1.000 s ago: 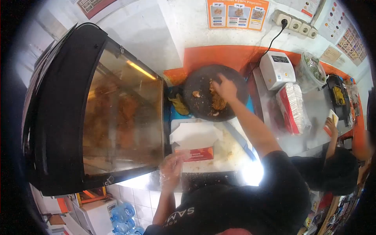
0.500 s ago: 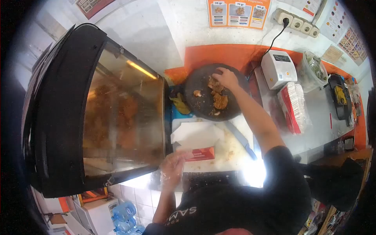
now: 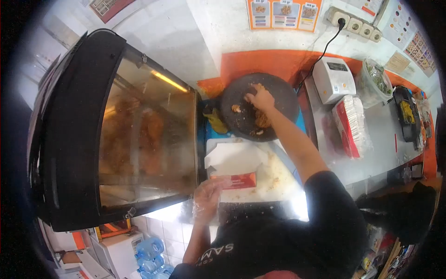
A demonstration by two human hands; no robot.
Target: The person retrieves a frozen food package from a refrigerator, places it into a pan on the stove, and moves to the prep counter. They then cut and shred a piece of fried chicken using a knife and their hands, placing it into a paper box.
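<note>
The fried chicken [image 3: 261, 120] lay on the dark round board [image 3: 284, 109], just on the near side of the right hand [image 3: 260, 98], which was much the nearer hand; the wrist partly hid it, so its long axis was unclear. The right fingers curled downward, their grip impossible to tell. The gloved left hand [image 3: 208, 189] met the left end of the red strip [image 3: 241, 181], which ran sideways; whether it pinched was unclear.

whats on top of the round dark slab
On the round dark slab are a browned, crusted food piece, a smaller paler piece and scattered crumbs. The right hand reaches over it, hiding part of the food and whatever lies beneath the fingers.
</note>
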